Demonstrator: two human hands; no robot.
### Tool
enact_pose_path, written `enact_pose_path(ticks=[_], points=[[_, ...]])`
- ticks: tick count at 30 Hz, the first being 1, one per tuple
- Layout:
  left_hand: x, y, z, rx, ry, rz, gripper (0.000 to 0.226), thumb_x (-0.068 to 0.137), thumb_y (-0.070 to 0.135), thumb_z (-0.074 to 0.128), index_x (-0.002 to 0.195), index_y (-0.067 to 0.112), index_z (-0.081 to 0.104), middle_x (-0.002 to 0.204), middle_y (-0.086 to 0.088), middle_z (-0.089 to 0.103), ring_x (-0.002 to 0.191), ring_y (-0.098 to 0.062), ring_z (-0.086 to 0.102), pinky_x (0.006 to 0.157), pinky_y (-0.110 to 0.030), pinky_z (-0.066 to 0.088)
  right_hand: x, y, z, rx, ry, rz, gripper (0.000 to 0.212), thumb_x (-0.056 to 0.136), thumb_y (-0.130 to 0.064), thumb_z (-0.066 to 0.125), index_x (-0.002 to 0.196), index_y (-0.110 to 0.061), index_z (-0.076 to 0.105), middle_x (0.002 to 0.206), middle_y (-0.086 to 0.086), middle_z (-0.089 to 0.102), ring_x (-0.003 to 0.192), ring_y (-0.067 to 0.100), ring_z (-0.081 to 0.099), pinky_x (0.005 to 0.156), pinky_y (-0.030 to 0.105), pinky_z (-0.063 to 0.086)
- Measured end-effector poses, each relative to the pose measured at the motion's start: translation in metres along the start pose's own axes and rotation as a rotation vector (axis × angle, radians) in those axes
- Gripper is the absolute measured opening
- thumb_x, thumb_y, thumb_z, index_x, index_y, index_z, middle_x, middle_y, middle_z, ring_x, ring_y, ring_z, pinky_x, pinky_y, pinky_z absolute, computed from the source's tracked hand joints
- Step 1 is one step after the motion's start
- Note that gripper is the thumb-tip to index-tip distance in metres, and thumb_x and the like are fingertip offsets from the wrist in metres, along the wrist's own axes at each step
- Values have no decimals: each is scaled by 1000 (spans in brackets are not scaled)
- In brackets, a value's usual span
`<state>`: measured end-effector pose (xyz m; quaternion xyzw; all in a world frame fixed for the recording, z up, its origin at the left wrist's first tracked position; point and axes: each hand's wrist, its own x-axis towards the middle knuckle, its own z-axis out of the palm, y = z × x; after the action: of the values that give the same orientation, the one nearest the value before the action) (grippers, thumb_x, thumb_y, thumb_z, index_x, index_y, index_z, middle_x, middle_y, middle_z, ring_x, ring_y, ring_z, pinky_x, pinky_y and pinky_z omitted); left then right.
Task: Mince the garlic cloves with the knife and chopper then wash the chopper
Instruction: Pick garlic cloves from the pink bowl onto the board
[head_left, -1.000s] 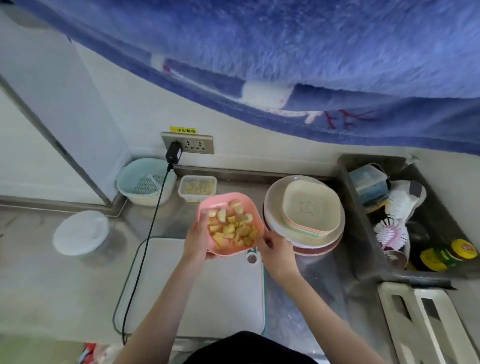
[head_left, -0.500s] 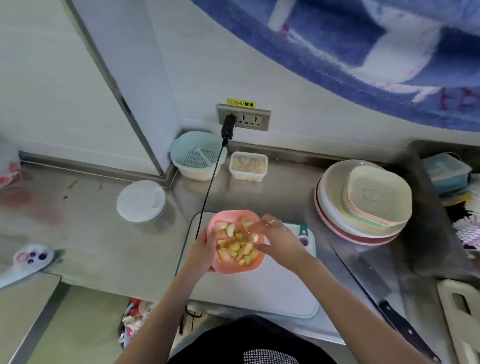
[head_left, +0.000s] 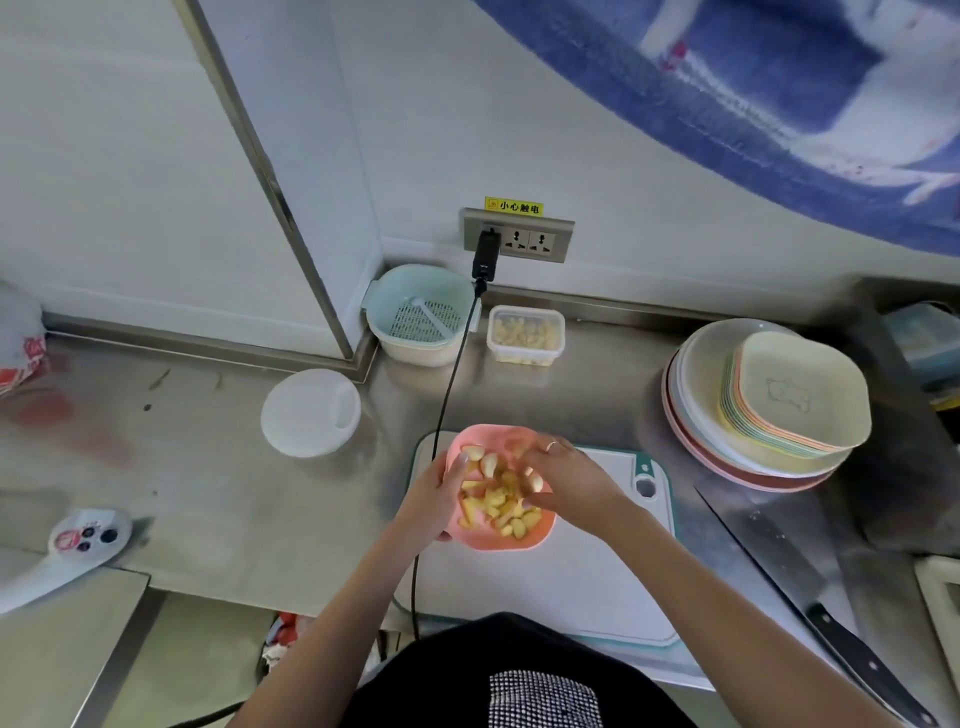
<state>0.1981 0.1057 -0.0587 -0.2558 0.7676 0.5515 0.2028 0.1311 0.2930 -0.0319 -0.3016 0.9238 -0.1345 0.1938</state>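
Garlic cloves (head_left: 498, 501) lie between both hands (head_left: 434, 496).

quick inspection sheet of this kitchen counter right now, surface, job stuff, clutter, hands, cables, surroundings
surface: steel counter, reddish smears at its left; white cutting board in front of the person.
job's things: pink bowl of garlic cloves above the board; knife lying flat on the counter right of the board; white round lid left of the board, possibly the chopper's.
clutter: stack of plates; clear container; teal strainer basket.
grippers: left hand grips the bowl's left rim; right hand reaches into the cloves, fingers curled, grasp unclear.
cables: black cord runs from the wall socket down across the board's left edge.
surroundings: white wall, blue cloth hanging above.
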Motion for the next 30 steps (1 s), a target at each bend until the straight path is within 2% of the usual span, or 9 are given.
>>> enact_pose_path(ticks=[3,5,9,11,14,18,21,26,30], points=[[7,-2,-5,-13,17,-17,30,96,59,32,108,39,51,90,0,67,79,-22,66,52,-28,52,-11,9,-1,128,109,28,25,80,-28,73,101,-21,62,110,-6,49,111,16,47,86,25,39],[12,-7,-9,4,24,-25,40,94,62,31,115,35,51,92,-4,68,79,-23,67,48,-26,49,-25,23,4,149,165,101,20,80,-30,74,96,-23,63,102,-9,48,104,12,49,79,24,37],[24,-15,-12,28,19,-14,49,92,66,30,123,32,48,100,-4,68,83,-24,69,46,-27,52,-40,38,23,189,121,262,21,78,-31,75,95,-27,64,103,-10,51,104,10,51,76,25,37],[28,-16,-13,8,20,-36,47,93,65,32,125,33,46,107,-4,67,88,-25,68,51,-30,56,-38,36,31,154,67,286,25,79,-34,75,99,-26,62,105,-7,52,104,12,50,81,27,42],[29,-17,-13,-9,17,-47,45,94,62,33,127,34,44,110,-4,65,89,-24,68,54,-31,57,-37,34,37,179,30,324,36,78,-37,75,108,-27,58,108,-7,52,105,13,50,81,26,41],[31,-18,-14,36,11,-14,46,94,62,30,126,32,44,107,-5,66,86,-22,68,54,-31,58,-28,21,23,372,287,343,41,77,-33,77,115,-27,61,104,-9,50,97,9,50,79,23,41],[33,-20,-17,63,5,28,48,93,65,30,124,32,45,102,-4,68,84,-22,69,54,-32,58,-5,-2,10,240,218,181,40,81,-38,72,119,-29,61,113,-5,54,108,14,50,87,27,40],[36,-25,-20,88,23,82,42,94,61,32,120,33,48,95,-3,69,81,-22,69,56,-34,58,21,-30,12,-1,77,186,46,84,-53,61,123,-29,57,130,-2,49,124,18,43,102,34,35],[37,-28,-20,133,26,103,40,96,59,31,115,29,49,90,-6,69,77,-22,69,63,-41,60,28,-34,16,-81,35,198,40,98,-41,42,131,-21,54,138,3,47,128,21,40,103,36,35]])
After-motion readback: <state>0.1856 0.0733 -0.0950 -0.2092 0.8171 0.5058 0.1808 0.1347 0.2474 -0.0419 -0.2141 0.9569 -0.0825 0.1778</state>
